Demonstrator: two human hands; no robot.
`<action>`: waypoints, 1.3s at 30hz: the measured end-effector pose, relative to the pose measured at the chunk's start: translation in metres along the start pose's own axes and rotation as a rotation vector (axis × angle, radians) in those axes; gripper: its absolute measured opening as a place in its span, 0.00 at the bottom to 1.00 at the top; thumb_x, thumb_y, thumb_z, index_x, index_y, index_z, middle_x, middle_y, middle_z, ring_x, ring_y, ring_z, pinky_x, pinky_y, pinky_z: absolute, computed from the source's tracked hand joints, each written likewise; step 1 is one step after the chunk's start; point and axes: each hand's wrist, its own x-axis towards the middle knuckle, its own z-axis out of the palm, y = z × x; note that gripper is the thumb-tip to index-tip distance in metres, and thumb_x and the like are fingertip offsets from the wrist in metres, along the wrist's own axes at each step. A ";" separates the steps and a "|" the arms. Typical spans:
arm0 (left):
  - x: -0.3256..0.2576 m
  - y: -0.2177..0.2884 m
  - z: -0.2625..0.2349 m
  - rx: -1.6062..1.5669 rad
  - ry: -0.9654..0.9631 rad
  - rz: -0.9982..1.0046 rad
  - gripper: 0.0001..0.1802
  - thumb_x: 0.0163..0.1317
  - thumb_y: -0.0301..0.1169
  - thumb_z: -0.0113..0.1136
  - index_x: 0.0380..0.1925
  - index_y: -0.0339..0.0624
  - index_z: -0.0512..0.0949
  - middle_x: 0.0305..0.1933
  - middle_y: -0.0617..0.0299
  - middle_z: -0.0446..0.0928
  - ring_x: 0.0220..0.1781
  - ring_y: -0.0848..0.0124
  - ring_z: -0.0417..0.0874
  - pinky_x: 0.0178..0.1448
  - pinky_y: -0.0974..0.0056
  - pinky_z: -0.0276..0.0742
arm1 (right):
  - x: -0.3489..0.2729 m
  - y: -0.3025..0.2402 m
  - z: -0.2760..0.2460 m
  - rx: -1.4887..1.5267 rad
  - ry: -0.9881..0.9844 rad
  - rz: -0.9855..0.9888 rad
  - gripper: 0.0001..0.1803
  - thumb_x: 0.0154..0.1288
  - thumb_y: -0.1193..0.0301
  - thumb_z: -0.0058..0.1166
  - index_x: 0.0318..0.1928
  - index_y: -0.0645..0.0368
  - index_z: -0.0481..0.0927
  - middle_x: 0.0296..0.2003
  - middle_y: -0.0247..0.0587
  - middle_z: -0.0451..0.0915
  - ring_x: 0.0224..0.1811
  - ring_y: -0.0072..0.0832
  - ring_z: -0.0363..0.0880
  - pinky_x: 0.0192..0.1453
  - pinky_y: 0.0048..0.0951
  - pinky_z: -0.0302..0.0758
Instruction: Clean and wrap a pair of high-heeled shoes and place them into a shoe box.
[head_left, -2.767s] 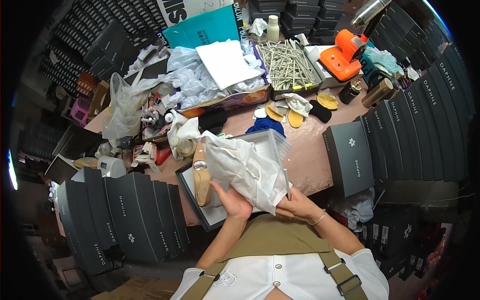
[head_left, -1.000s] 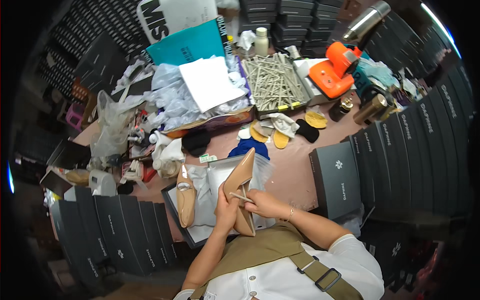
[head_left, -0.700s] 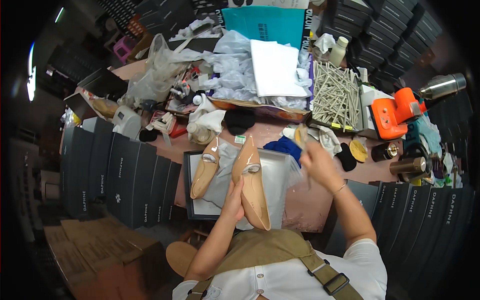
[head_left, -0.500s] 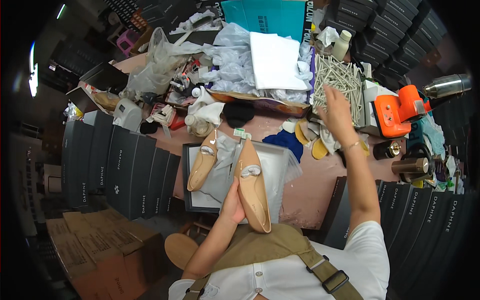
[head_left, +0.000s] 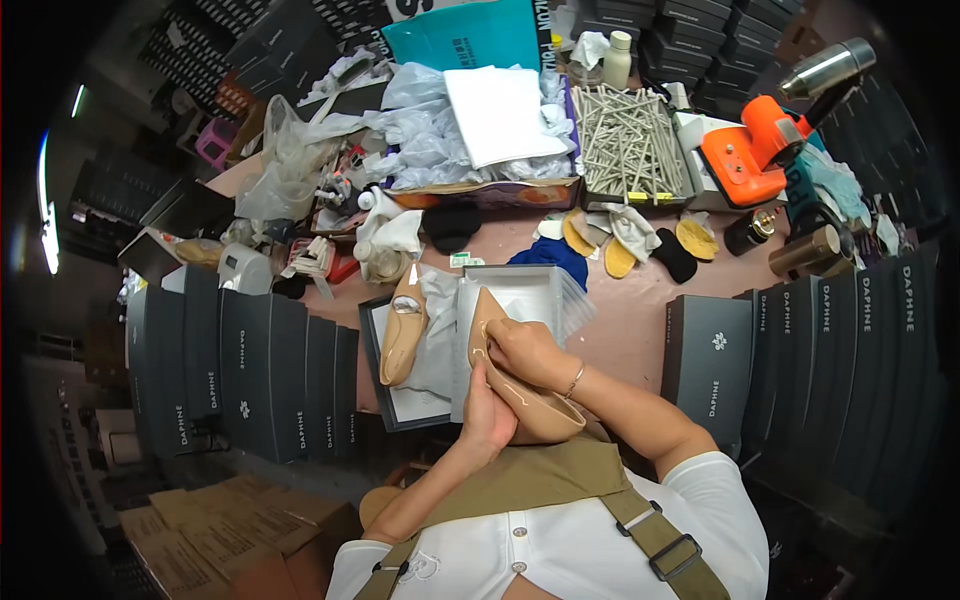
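My left hand (head_left: 488, 418) is closed around the side of a beige pointed-toe shoe (head_left: 548, 418), which is tilted with its heel toward me. My right hand (head_left: 530, 352) is bent over the shoe's opening, fingers pinched together at the toe end; whatever they hold, if anything, is hidden. The matching shoe (head_left: 402, 342), stuffed with paper at the toe, lies on white tissue paper (head_left: 437, 335) in a dark open shoebox (head_left: 372, 350). Beside it, a second box part with a white inside (head_left: 525, 282) sits partly beneath my hands.
Behind lie insoles (head_left: 620, 262) and blue cloth (head_left: 555, 262). Farther back stand a box of pale sticks (head_left: 632, 140), a carton of crumpled tissue (head_left: 415, 125) and an orange heat-gun-like tool (head_left: 745, 160). Rows of dark shoeboxes flank me at left (head_left: 265, 370) and right (head_left: 710, 350).
My right hand has come back from the box of sticks to the shoe's opening. The held shoe has turned more onto its side, and the view has shifted.
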 end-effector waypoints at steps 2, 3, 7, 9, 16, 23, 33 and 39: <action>0.001 0.003 0.000 0.013 -0.039 -0.053 0.29 0.73 0.50 0.34 0.66 0.44 0.56 0.70 0.55 0.58 0.71 0.61 0.59 0.74 0.53 0.54 | -0.007 0.002 -0.004 0.034 0.082 0.034 0.09 0.56 0.68 0.54 0.33 0.59 0.72 0.26 0.46 0.78 0.28 0.44 0.80 0.31 0.40 0.76; -0.002 0.009 0.001 0.028 -0.047 -0.079 0.30 0.73 0.50 0.33 0.67 0.43 0.54 0.70 0.55 0.57 0.71 0.61 0.58 0.74 0.54 0.53 | -0.009 0.001 -0.004 0.043 0.102 0.028 0.09 0.57 0.68 0.54 0.34 0.59 0.73 0.26 0.46 0.78 0.28 0.44 0.80 0.32 0.40 0.76; 0.002 0.013 -0.019 0.057 -0.113 -0.078 0.28 0.74 0.47 0.34 0.67 0.44 0.53 0.70 0.54 0.55 0.72 0.61 0.57 0.74 0.56 0.53 | -0.010 -0.025 -0.005 -0.058 0.048 0.144 0.08 0.57 0.69 0.55 0.35 0.59 0.73 0.26 0.48 0.79 0.29 0.44 0.80 0.32 0.40 0.76; 0.007 0.010 -0.035 0.085 -0.130 0.022 0.26 0.74 0.45 0.36 0.66 0.45 0.54 0.69 0.55 0.57 0.71 0.62 0.59 0.74 0.56 0.55 | -0.001 -0.030 0.010 0.052 0.076 0.198 0.09 0.57 0.69 0.55 0.34 0.61 0.73 0.28 0.50 0.78 0.29 0.46 0.80 0.33 0.40 0.76; 0.008 0.035 -0.061 0.054 -0.036 0.146 0.26 0.73 0.47 0.37 0.61 0.41 0.62 0.64 0.56 0.65 0.66 0.63 0.65 0.69 0.57 0.61 | 0.003 -0.056 0.024 0.416 0.178 0.188 0.06 0.53 0.76 0.58 0.31 0.65 0.76 0.24 0.47 0.78 0.25 0.33 0.79 0.31 0.30 0.75; 0.000 0.088 -0.091 0.023 0.018 0.073 0.28 0.73 0.50 0.36 0.61 0.41 0.63 0.61 0.54 0.68 0.63 0.61 0.69 0.67 0.54 0.65 | -0.004 -0.007 0.017 0.006 0.214 0.232 0.08 0.53 0.75 0.61 0.33 0.61 0.75 0.27 0.42 0.77 0.26 0.35 0.79 0.32 0.33 0.75; -0.007 0.057 -0.096 0.029 -0.076 -0.064 0.30 0.74 0.49 0.29 0.67 0.42 0.55 0.70 0.53 0.57 0.71 0.58 0.58 0.74 0.52 0.53 | 0.015 -0.049 0.074 -0.380 -0.207 -0.295 0.06 0.54 0.71 0.50 0.31 0.59 0.74 0.27 0.40 0.77 0.29 0.33 0.80 0.29 0.33 0.75; 0.002 0.048 -0.104 0.103 -0.111 -0.083 0.30 0.73 0.49 0.34 0.67 0.43 0.54 0.70 0.53 0.57 0.71 0.58 0.59 0.73 0.50 0.55 | 0.008 -0.045 0.064 -0.452 -0.182 -0.286 0.08 0.54 0.70 0.51 0.34 0.58 0.74 0.30 0.39 0.78 0.30 0.31 0.80 0.28 0.29 0.73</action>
